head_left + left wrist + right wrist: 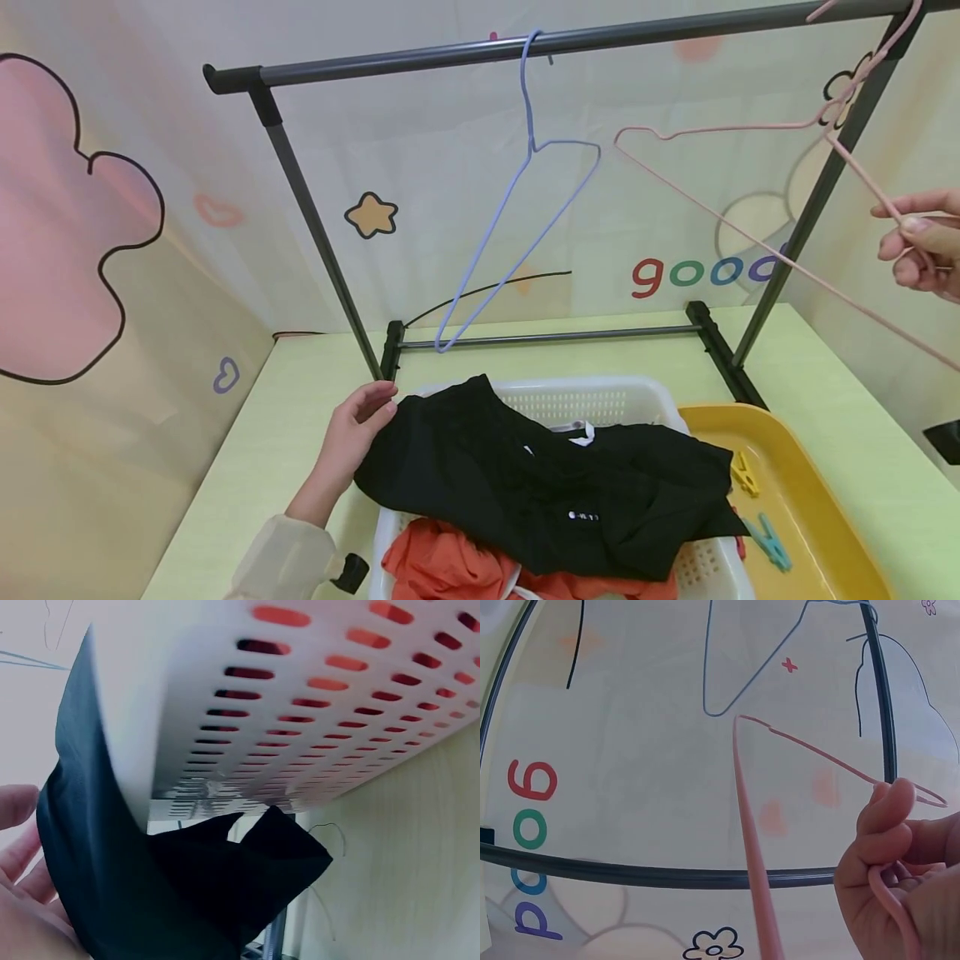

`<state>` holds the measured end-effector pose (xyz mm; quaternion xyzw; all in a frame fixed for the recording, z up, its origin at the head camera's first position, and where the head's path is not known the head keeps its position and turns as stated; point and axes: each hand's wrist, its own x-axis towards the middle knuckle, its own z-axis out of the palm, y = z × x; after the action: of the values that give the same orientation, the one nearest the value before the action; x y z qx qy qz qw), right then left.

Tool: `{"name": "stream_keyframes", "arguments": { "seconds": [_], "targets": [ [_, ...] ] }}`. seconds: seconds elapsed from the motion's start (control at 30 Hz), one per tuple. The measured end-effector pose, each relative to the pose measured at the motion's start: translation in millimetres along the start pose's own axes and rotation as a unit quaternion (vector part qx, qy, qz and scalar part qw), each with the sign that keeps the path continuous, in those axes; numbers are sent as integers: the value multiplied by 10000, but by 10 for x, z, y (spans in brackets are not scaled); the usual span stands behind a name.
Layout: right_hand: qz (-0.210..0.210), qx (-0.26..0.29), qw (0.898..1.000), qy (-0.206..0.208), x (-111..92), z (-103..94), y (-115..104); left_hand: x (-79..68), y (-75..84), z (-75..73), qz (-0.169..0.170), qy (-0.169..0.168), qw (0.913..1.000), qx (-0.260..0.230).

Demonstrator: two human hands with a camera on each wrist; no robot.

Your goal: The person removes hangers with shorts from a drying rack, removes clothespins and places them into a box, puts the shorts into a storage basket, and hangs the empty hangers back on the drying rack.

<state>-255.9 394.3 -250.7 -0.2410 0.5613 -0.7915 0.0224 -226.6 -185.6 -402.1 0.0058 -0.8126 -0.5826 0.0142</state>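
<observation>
In the head view my right hand pinches the lower part of a pink wire hanger between thumb and fingers, out at the right. Its hook end reaches up by the rack's bar. The right wrist view shows the fingers curled round the pink wire. My left hand is at the left edge of a black garment, fingertips right against the cloth and loosely bent. Small white print and a white tag show on this garment, which lies spread over a white basket.
A blue hanger hangs from the black rack bar. Orange cloth lies in the basket beneath the black garment. To the right, a yellow tray holds clothespins, among them a teal one and a yellow one.
</observation>
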Motion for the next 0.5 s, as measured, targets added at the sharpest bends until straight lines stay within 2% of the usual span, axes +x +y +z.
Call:
{"name": "stream_keyframes", "arguments": {
  "seconds": [0.13, 0.27, 0.37, 0.5],
  "targets": [
    [-84, -125, 9996, 220, 48, 49, -34, 3, -52, -12, -225, 283, 9991, -216],
    [-162, -455, 9958, 776, 73, 169, -64, 4, -92, -22, -374, 530, 9974, -302],
    [-93, -660, 9906, 1196, 91, 249, -84, -1, -115, -29, -446, 682, 9961, -350],
    [79, -696, 9876, 1405, 140, 307, -108, -8, -160, -42, -567, 777, 9938, -552]
  ]
}}
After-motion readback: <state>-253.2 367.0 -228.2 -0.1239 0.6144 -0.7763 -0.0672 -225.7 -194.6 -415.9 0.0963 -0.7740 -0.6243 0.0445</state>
